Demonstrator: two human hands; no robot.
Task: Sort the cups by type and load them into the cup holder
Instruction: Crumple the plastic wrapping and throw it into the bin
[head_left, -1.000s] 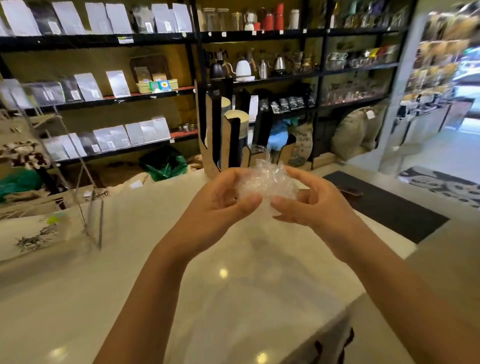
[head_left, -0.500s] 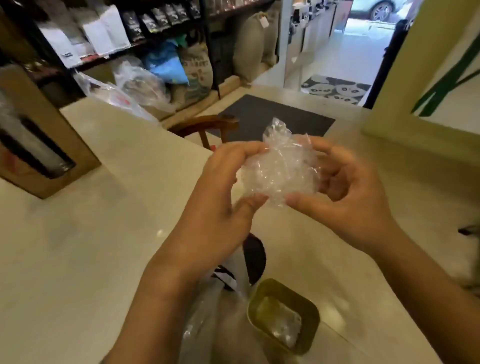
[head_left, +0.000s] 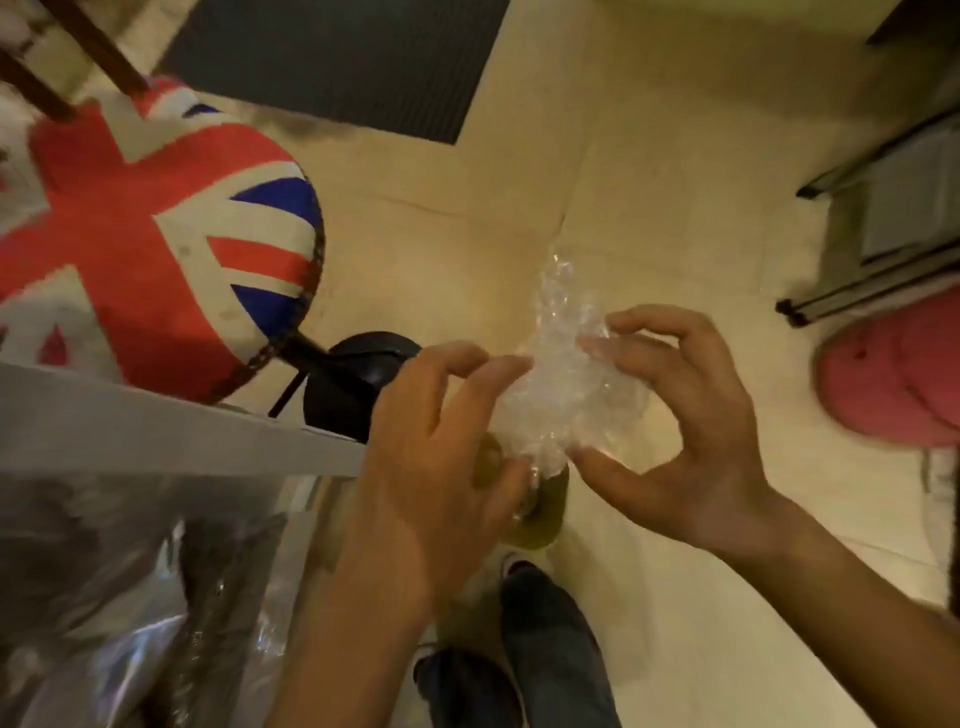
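Observation:
A crumpled ball of clear plastic wrap is held in the air between both hands, above the tiled floor. My left hand pinches its left and lower side with thumb and fingers. My right hand grips its right side, fingers curled over the top. No cups and no cup holder are in view. Directly below the wrap sits a small olive-green bin, mostly hidden by my left hand.
The counter edge runs across the left, with clear plastic bags under it. A flag-patterned stool seat stands at left, a black round base beside it. A pink cushion lies right. My legs are below.
The view has swung from the shelves and counter down to the floor. Both hands keep hold of the plastic wrap, now over the olive bin beside the counter.

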